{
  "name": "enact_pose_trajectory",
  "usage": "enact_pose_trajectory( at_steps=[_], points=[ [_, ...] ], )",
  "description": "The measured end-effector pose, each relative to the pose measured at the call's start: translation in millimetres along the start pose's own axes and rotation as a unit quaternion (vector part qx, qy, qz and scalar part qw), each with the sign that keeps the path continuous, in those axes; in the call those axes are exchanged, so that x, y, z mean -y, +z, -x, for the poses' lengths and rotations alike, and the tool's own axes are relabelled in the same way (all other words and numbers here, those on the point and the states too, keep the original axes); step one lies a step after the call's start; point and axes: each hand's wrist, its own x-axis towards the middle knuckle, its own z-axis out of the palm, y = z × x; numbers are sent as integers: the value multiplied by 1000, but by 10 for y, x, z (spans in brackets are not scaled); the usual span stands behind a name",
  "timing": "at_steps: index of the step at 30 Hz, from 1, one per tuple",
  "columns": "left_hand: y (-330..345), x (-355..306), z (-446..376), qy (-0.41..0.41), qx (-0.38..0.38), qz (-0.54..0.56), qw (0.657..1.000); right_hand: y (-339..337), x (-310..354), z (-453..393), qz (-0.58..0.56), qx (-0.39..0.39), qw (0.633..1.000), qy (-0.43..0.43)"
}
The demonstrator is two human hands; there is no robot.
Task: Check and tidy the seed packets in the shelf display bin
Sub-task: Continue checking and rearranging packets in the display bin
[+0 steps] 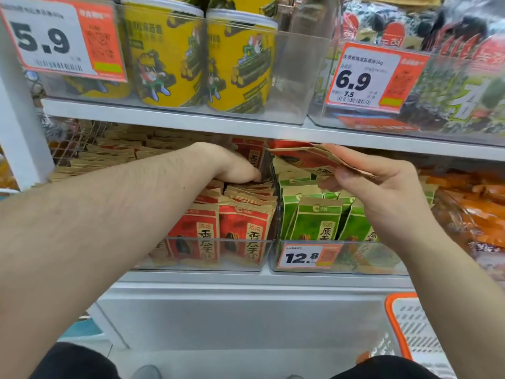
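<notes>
Fingers (348,177) of the right hand (382,187) pinched a red seed packet (314,157), holding it nearly flat just under the upper shelf and above the bin of green packets; the fingers of the left hand (232,165) reached down among the red packets at the back of the neighbouring bin and were hidden there, so whether they gripped anything could not be told. Largest in view was the white shelf unit (191,124), with its upper board running across the picture and a lower ledge below the bins. On the upper board stood a clear bin holding two yellow tubs (164,58) side by side, and to its right another clear bin (451,110) packed with dark snack bags. On the lower board sat two clear display bins touching side by side: the left bin (218,266) held upright red seed packets (243,231) in rows, front faces turned outward, and the right bin (363,266) held upright green packets (317,222). Orange bags (470,203) lay piled to the right of the green ones, and brown packets (114,154) were stacked to the left behind a wire grid. A white and orange basket (415,332) showed at the lower right edge. Three price tags were clipped to the bins: 5.9 (43,39) at the upper left, 6.9 (355,80) at the upper right, and 12.8 (303,257) on the front of the green packets' bin.
</notes>
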Motion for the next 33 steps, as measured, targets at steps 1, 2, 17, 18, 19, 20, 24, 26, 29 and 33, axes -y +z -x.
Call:
enact_pose_trajectory(
  at_steps=[1,2,17,18,19,20,24,26,29,33],
  points=[
    [-13,-26,25,-1,8,12,1000,8,1,-26,14,5,1000,1],
    [-22,-48,36,-3,21,15,1000,20,0,-55,32,13,999,3],
    [281,12,823,59,-86,-113,988,439,-254,-572,263,154,952,24],
    [290,10,831,59,-92,-108,988,469,-236,-605,267,157,950,28],
    [299,13,828,58,-95,-103,988,488,-219,-629,271,157,949,29],
    [302,14,830,58,-98,-98,989,497,-201,-629,277,158,947,25],
    [310,31,832,61,-106,-88,989,418,-153,-435,298,136,944,-33],
    [316,37,836,61,-108,-81,989,348,-110,-326,247,105,963,-30],
    [317,40,843,59,-102,-74,990,372,-55,-300,174,98,980,16],
    [315,22,853,59,-111,-77,989,548,-177,-489,273,151,948,56]
  ],
)
